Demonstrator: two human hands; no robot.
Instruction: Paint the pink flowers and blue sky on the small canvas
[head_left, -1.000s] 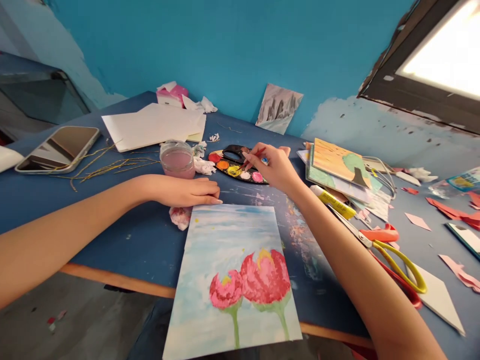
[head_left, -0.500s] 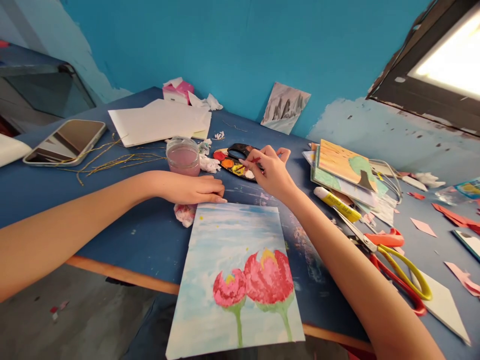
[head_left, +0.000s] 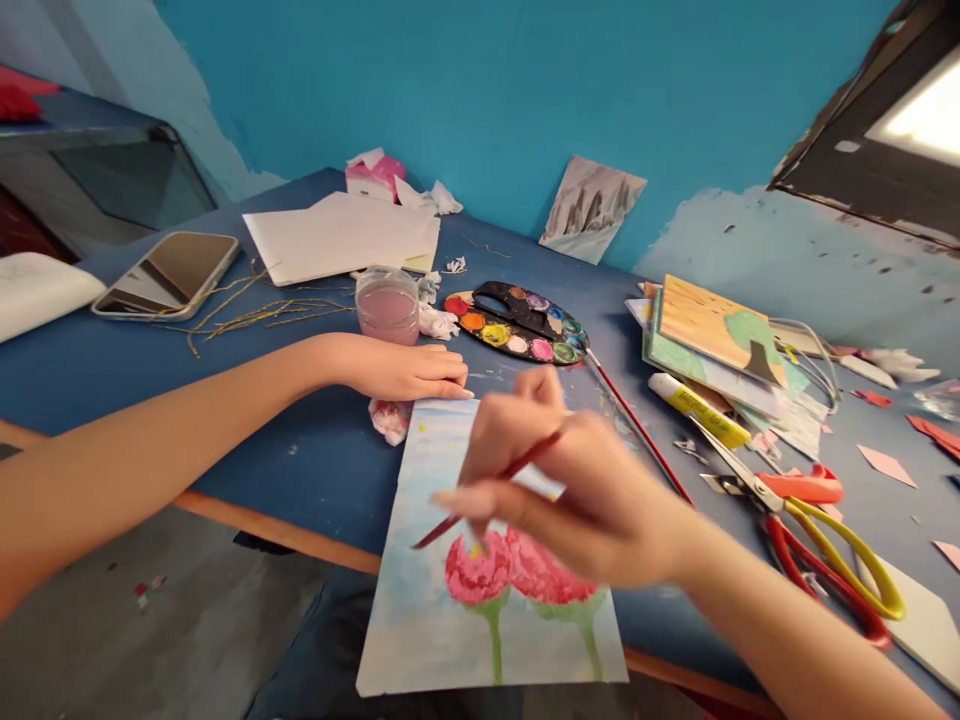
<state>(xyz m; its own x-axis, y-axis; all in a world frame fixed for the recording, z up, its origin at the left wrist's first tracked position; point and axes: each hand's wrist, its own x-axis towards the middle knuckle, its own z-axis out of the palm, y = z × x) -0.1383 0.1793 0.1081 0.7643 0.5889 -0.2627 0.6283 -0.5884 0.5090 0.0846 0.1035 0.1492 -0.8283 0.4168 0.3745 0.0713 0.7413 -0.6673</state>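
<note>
Blue tabletop (head_left: 315,435); teal wall (head_left: 480,90) behind

Extends a bare left forearm (head_left: 195,440) inward from the left side of the view, and rests the left hand (head_left: 405,372) palm down, with fingers close together and pointing right. Holds a bare right forearm (head_left: 795,610) slanting up and leftward from the lower right corner, with the right hand (head_left: 581,490) slightly blurred, fingers curled and thumb (head_left: 517,506) drawn into a pinch. Has both hands apart, the right lower in view
</note>
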